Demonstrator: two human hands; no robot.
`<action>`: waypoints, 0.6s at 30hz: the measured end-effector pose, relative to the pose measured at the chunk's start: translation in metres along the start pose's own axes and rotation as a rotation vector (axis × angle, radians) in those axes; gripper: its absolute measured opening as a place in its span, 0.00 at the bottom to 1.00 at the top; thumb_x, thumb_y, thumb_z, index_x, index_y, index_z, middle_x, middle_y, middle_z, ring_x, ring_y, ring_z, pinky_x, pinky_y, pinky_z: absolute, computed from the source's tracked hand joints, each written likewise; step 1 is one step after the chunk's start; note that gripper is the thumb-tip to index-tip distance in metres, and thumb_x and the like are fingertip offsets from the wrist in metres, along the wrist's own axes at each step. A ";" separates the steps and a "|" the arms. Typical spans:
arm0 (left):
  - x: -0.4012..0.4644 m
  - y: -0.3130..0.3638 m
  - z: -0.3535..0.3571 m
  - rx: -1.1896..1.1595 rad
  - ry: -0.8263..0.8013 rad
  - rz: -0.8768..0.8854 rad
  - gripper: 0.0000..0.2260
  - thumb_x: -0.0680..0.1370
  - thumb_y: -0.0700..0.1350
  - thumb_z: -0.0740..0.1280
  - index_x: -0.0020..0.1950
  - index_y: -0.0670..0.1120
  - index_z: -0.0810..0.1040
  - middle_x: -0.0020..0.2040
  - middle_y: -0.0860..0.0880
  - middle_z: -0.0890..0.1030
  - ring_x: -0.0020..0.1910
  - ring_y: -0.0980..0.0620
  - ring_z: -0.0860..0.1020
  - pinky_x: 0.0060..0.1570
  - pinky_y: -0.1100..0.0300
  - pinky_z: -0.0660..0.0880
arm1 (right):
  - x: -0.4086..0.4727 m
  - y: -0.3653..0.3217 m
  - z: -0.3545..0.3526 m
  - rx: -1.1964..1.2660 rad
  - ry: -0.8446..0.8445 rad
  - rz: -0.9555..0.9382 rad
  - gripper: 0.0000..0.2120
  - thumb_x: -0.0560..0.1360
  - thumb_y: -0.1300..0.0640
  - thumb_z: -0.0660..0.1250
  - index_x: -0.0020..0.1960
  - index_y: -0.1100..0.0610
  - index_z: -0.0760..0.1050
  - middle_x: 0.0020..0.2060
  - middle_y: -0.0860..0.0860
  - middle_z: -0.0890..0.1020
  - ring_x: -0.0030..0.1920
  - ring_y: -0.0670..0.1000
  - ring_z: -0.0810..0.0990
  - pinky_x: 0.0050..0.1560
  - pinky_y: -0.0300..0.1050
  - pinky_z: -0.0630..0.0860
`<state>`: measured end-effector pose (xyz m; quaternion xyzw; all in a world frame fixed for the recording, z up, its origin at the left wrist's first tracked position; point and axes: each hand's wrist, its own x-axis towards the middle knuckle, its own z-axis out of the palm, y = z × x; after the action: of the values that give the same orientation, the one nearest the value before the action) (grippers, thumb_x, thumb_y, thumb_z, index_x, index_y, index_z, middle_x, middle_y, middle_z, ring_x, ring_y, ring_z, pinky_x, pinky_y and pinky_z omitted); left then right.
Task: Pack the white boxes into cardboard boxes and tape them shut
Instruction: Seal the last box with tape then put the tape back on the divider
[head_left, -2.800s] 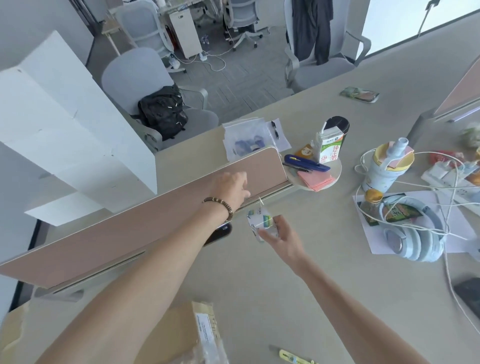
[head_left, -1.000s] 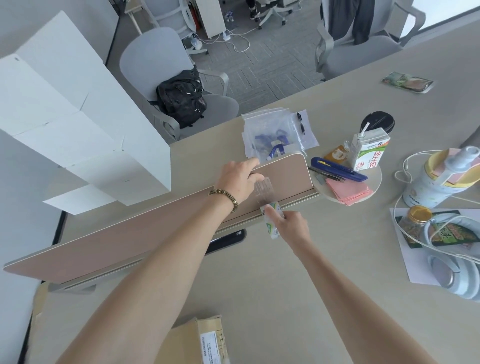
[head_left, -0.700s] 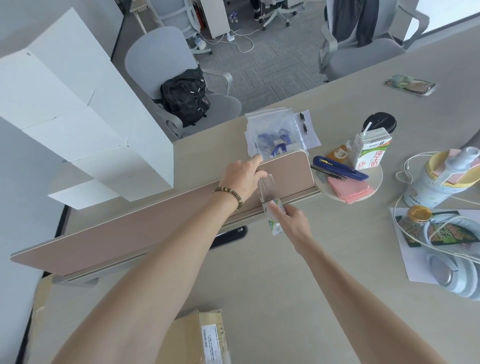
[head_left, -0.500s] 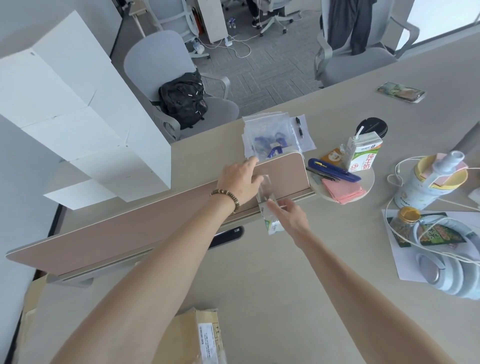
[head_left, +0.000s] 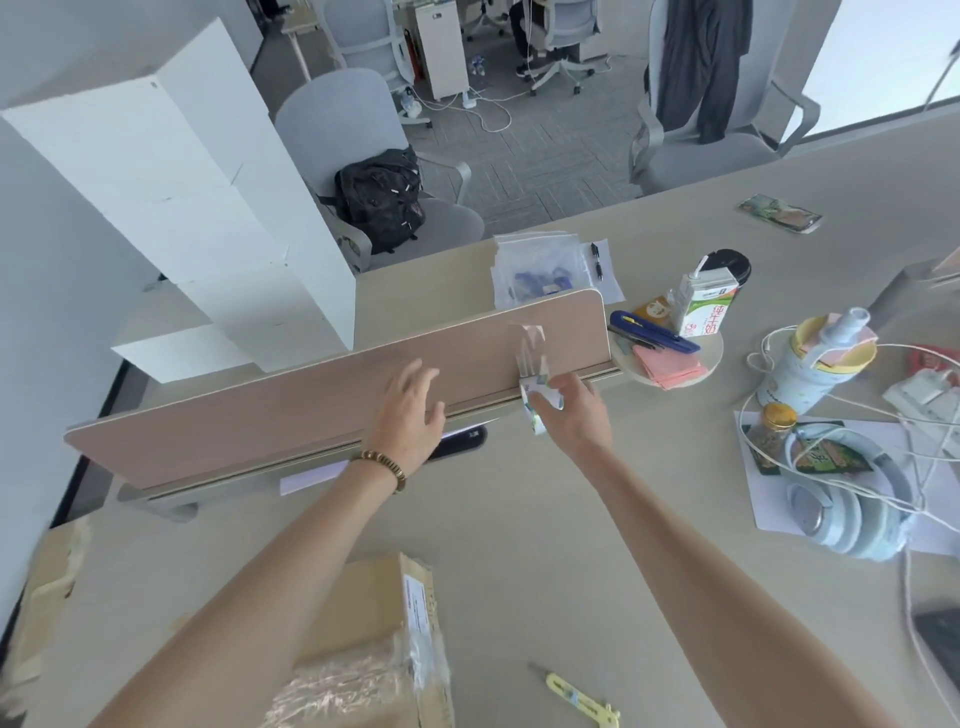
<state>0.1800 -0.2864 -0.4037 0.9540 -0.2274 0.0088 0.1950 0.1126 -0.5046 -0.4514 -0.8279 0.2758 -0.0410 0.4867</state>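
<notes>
Right hand (head_left: 569, 410) at twelve o'clock, grip closed on a small tape roll (head_left: 535, 402) with a clear strip of tape (head_left: 530, 345) drawn up and stuck onto the pink divider panel (head_left: 322, 395). Left hand (head_left: 413, 410) at eleven o'clock, fingers spread, released, hovering just before the panel and holding nothing. Stacked white boxes (head_left: 197, 197) well apart at ten o'clock beyond the panel; cardboard box (head_left: 363, 654) at six o'clock on the surface (head_left: 519, 545), wrapped in crinkled film, partly under the left forearm. Yellow cutter (head_left: 584, 701) at five o'clock. Probably parking or measuring a strip ahead of sealing. Risks from here: strip folding back on itself and sticking together if tension slackens; a ragged tear or stretch if pulled off with one hand only; roll slipping from a light pinch. Tangled cables (head_left: 883, 415) and headphones (head_left: 852, 509) at three o'clock likely to snag a swinging elbow. White boxes a far reach, stack possibly toppling if grabbed low.
</notes>
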 end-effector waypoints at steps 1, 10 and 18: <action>-0.017 -0.004 -0.001 0.001 -0.013 -0.017 0.18 0.81 0.42 0.63 0.71 0.42 0.71 0.75 0.43 0.66 0.76 0.44 0.62 0.75 0.54 0.57 | -0.011 -0.002 0.003 -0.014 -0.012 -0.012 0.18 0.76 0.46 0.68 0.62 0.53 0.75 0.55 0.52 0.77 0.60 0.53 0.73 0.53 0.41 0.65; -0.176 -0.061 -0.003 -0.032 -0.098 -0.206 0.16 0.80 0.43 0.64 0.67 0.41 0.74 0.65 0.45 0.77 0.66 0.46 0.73 0.67 0.55 0.68 | -0.134 -0.003 0.061 0.073 -0.354 0.061 0.10 0.77 0.50 0.67 0.56 0.53 0.80 0.50 0.49 0.81 0.56 0.53 0.80 0.51 0.43 0.75; -0.299 -0.129 -0.010 -0.037 -0.081 -0.337 0.17 0.80 0.46 0.68 0.66 0.40 0.74 0.65 0.45 0.74 0.69 0.44 0.70 0.69 0.53 0.66 | -0.214 0.038 0.126 0.240 -0.496 0.346 0.10 0.78 0.51 0.64 0.56 0.54 0.76 0.51 0.53 0.78 0.56 0.56 0.76 0.48 0.44 0.69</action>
<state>-0.0312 -0.0482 -0.4735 0.9745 -0.0718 -0.0666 0.2020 -0.0418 -0.3145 -0.5060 -0.6902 0.2784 0.2130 0.6330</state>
